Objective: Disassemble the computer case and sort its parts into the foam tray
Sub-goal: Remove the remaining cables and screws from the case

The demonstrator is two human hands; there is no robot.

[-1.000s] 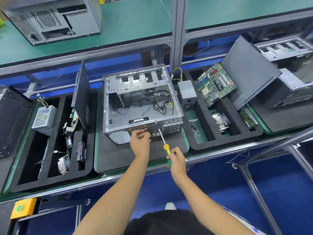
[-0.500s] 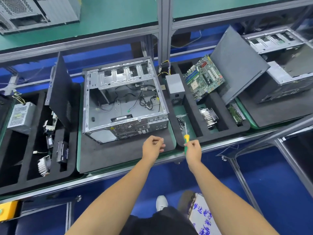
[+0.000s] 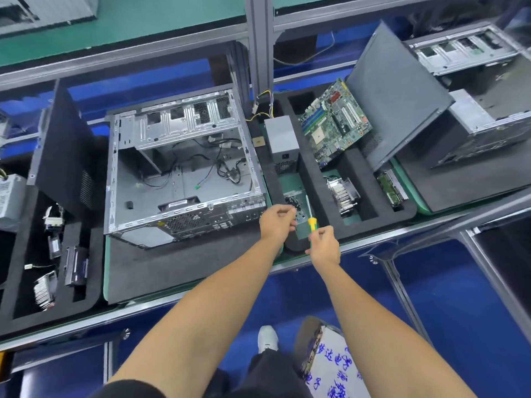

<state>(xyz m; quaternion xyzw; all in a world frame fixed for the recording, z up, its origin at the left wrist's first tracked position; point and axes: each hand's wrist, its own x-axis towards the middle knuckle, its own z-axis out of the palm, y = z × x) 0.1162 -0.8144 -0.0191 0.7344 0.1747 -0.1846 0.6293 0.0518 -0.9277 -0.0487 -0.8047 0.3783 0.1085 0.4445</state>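
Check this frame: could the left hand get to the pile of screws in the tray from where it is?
Probably yes. The left hand hovers at the near edge of the screws, with nothing between; the screwdriver in the right hand sits off to the side.

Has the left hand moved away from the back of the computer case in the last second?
Yes. The left hand has gone rightward from the computer case rear panel to the foam tray compartment holding the screws.
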